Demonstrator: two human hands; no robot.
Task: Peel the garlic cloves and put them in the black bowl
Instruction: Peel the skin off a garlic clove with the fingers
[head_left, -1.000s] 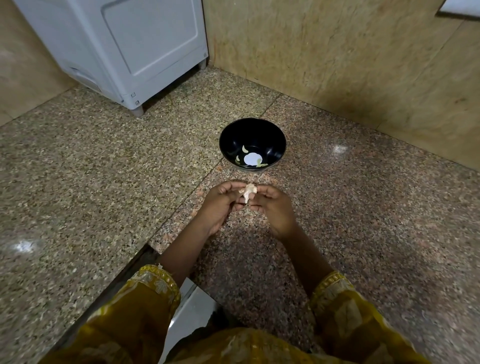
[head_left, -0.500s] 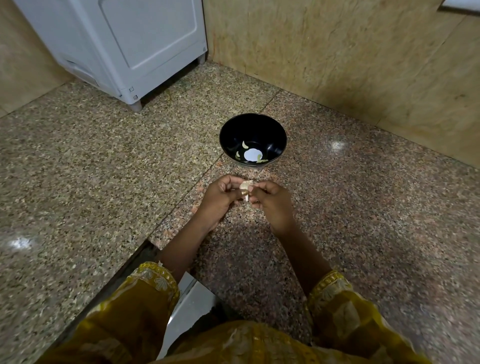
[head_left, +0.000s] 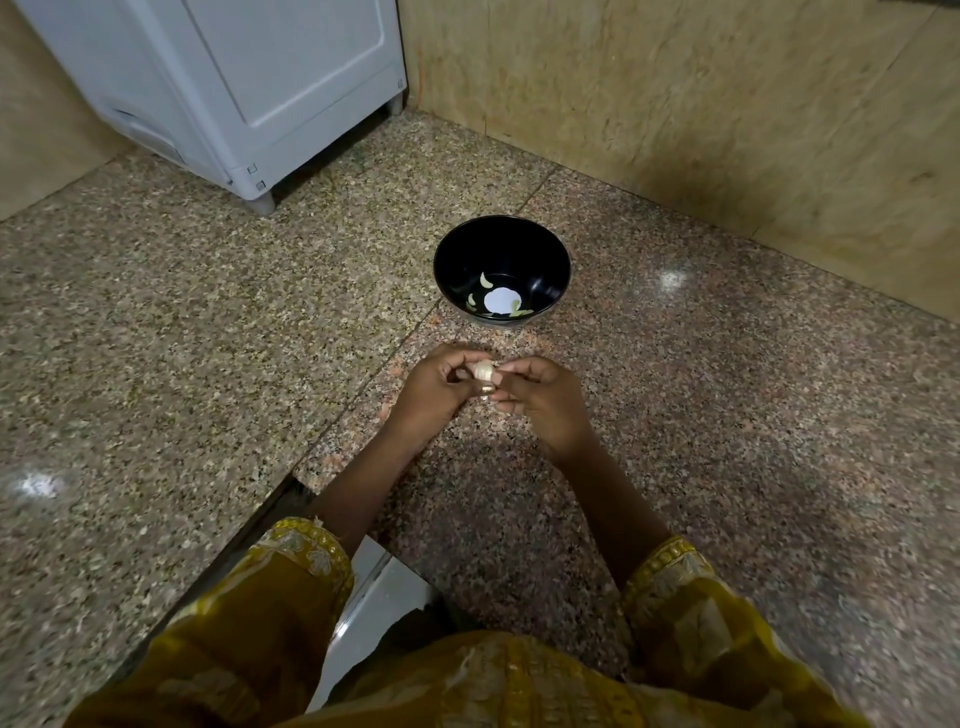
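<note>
Speckled grey-brown granite flooring (head_left: 156, 338) is seen from above. Near its middle a round, glossy black bowl (head_left: 543, 260) is set upright, and all places below are given from that bowl.

Far to the left and beyond it, a pale grey boxy appliance with a panelled door (head_left: 270, 88) is stood on short feet by the corner. To the left of the bowl and much nearer the viewer, a mustard-yellow embroidered left sleeve (head_left: 270, 587) is seen, with a bare forearm reaching out of it.

The left hand (head_left: 434, 392) is held just in front of the bowl, slightly to its left and clear of its rim. Its fingers are curled inward, and a small pale garlic clove with papery skin (head_left: 483, 370) is gripped by its thumb and fingertips. The clove is held between the two hands, directly in front of the bowl and outside it. How much skin is left on it cannot be told.

Inside the bowl, a few small peeled cloves (head_left: 485, 280) are seen on the bottom beside a round white patch (head_left: 500, 300).

The right hand (head_left: 545, 400) is held just in front of the bowl, slightly to its right. Its fingers are bent, and the clove is pinched from that side by thumb and forefinger. Nearer the viewer, a matching yellow right sleeve (head_left: 685, 592) is seen. Beyond the bowl and to its right, a beige stone-clad wall (head_left: 675, 104) is met by the flooring.
</note>
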